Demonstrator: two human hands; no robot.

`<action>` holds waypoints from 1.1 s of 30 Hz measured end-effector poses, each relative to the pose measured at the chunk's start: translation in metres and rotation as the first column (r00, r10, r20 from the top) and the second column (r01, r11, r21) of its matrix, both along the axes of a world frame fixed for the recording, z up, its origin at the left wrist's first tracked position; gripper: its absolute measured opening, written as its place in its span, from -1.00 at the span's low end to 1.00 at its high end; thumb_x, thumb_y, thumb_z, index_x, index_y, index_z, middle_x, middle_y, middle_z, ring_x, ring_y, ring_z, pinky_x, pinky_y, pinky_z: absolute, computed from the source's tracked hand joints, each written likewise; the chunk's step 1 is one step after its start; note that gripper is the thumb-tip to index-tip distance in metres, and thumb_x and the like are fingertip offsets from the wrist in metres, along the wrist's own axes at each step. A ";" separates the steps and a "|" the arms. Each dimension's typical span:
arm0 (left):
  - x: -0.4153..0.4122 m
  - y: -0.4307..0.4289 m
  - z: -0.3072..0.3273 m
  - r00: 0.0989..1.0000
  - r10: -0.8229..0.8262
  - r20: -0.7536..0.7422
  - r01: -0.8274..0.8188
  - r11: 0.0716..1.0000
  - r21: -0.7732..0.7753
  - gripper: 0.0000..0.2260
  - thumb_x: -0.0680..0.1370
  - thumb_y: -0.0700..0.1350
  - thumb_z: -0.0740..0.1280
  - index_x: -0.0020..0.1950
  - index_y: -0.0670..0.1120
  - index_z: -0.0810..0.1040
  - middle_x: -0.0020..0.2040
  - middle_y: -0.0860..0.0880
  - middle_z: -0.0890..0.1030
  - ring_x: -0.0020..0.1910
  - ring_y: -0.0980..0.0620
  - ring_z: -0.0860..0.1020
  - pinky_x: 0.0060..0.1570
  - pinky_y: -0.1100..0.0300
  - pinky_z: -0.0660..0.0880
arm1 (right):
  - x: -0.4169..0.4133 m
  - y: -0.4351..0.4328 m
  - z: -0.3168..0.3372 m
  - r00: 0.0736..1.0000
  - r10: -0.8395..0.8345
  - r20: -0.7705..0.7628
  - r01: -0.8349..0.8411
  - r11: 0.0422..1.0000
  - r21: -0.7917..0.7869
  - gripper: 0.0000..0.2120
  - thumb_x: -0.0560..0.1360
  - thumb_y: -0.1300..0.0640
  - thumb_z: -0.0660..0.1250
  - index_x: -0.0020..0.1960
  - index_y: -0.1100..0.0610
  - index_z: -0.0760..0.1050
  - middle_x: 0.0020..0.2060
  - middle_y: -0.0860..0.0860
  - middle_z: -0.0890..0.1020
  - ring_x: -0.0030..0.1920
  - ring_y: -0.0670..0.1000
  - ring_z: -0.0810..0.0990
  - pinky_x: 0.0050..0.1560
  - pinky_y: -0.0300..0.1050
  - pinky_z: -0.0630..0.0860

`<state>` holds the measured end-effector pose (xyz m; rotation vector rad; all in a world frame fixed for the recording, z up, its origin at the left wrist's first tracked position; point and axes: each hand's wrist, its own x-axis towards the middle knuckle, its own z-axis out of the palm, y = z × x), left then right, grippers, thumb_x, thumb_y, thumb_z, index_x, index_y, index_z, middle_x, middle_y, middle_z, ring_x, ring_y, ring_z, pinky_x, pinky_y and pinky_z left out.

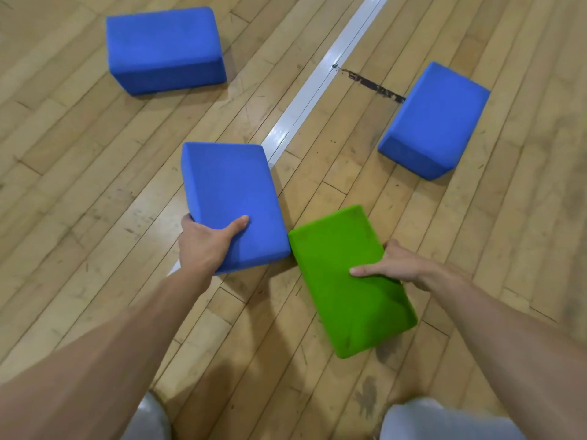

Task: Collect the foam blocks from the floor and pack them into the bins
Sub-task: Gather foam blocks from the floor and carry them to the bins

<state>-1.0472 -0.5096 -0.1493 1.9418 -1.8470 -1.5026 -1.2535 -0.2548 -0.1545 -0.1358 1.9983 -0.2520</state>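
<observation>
At frame centre, the left grip (206,246) holds a blue foam block (232,192) by its near edge, thumb on top. The right grip (397,265) holds the green foam block (346,281) just beside it, lower centre. Tucking the fingers well underneath should steady both lifts off the floor (79,185).

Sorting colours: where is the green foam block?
Head view, lower right of centre: the green foam block, held by the right hand, beside the blue foam block in the left hand.
</observation>
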 end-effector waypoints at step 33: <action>0.292 0.033 0.773 0.934 0.315 0.170 -0.258 0.922 -0.291 -0.31 0.20 0.20 0.49 0.25 0.00 0.39 0.10 0.03 0.52 0.00 -0.07 0.54 -0.06 -0.06 0.55 | 0.253 -0.146 0.740 0.607 0.681 -0.409 -0.765 0.641 -0.068 -0.14 0.30 -0.24 0.46 0.38 0.22 0.22 0.31 0.18 0.42 0.32 0.20 0.41 0.26 0.07 0.42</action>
